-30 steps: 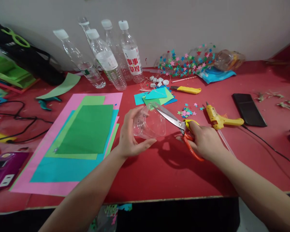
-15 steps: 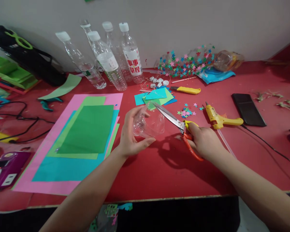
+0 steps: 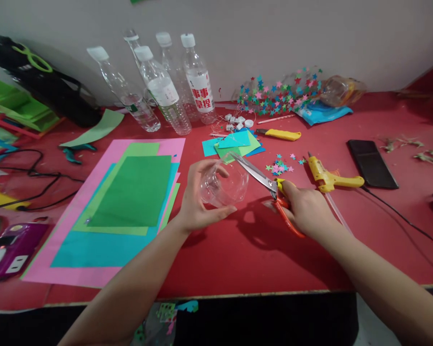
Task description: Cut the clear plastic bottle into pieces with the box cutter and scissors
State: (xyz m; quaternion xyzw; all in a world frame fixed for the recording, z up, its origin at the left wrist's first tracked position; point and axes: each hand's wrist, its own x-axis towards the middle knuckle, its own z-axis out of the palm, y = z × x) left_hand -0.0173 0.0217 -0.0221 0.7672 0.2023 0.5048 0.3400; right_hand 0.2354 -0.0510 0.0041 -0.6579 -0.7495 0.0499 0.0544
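Head view: a clear plastic piece [image 3: 225, 187], open and cup-like, sits at the centre of the frame, inside the curve of the left hand [image 3: 198, 199]. That hand grips it from the left, fingers bent around the far side, thumb stretched along the near edge. The scissors [image 3: 263, 180] slant from lower right to upper left, blade tips at the piece's upper rim; whether metal touches plastic I cannot tell. The piece lies up and left of the right hand [image 3: 308, 206], whose fingers are closed around the handles; the left is nearer. Both forearms angle in from the lower corners. Farther out lie star cutouts [image 3: 279, 167] right of centre and coloured sheets [image 3: 130, 192] at left.
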